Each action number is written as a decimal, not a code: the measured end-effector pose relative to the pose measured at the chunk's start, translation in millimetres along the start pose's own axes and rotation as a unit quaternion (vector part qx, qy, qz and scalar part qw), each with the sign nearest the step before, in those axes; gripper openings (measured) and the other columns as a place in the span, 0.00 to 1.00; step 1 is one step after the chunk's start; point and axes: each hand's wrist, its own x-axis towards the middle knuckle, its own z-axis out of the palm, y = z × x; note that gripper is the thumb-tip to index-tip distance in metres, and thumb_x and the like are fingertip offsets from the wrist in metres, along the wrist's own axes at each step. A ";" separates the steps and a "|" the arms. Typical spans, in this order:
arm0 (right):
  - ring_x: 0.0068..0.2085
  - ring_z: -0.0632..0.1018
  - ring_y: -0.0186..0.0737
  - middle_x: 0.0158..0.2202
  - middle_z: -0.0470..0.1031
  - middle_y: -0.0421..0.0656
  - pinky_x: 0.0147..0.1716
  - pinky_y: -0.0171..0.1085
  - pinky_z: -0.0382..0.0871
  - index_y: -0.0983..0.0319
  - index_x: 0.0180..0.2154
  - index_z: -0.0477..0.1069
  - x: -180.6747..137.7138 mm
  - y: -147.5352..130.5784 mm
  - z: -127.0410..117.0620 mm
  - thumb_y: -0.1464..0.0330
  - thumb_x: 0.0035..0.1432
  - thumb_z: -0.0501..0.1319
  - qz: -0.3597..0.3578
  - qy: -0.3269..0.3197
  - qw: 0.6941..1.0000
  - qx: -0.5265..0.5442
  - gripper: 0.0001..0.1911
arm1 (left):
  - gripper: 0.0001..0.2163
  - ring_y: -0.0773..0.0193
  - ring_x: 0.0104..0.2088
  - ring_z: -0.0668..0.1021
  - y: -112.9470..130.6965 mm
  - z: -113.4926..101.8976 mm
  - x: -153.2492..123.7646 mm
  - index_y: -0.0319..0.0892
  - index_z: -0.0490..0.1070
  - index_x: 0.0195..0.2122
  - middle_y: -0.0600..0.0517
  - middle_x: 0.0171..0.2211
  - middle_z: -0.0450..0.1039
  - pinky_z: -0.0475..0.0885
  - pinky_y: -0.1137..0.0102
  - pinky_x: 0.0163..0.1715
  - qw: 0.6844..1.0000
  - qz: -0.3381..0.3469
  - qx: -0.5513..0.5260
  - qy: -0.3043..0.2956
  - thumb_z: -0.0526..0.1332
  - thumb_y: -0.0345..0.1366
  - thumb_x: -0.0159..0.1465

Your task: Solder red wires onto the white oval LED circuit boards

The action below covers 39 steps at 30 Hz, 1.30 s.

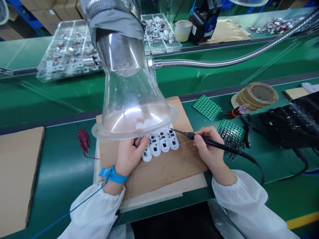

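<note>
My right hand (208,146) is closed around a black soldering iron (219,145), whose tip touches the far right end of a row of white circuit boards (163,141). My left hand (129,154) rests on the boards' left end with fingers curled, partly hidden under a clear fume hood (132,96). A blue wrist strap (113,175) circles my left wrist. The boards lie on a cardboard sheet (161,169).
Green perforated boards (206,107) and a second green board with pins (230,134) lie to the right. A tape roll (256,95), red wires (83,139), part trays (72,49), a flexible metal hose (224,61) and black cables (294,126) surround the green bench.
</note>
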 end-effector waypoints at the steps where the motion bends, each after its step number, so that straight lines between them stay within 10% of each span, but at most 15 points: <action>1: 0.27 0.77 0.37 0.31 0.76 0.39 0.26 0.37 0.71 0.57 0.41 0.73 0.3 -0.7 0.0 0.61 0.70 0.66 -0.001 0.000 1.000 -0.002 0.07 | 0.09 0.67 0.24 0.63 0.3 0.0 0.1 0.43 0.72 0.40 0.61 0.23 0.52 0.60 0.69 0.29 1.000 0.001 -0.001 0.001 0.64 0.43 0.70; 39: 0.26 0.76 0.36 0.31 0.76 0.38 0.26 0.37 0.69 0.56 0.40 0.73 0.2 -0.3 1.0 0.62 0.72 0.65 0.003 -0.005 1.000 0.023 0.07 | 0.13 0.68 0.24 0.64 0.7 -1.1 -0.8 0.44 0.68 0.31 0.60 0.22 0.56 0.60 0.69 0.28 1.000 0.014 0.007 0.010 0.65 0.44 0.69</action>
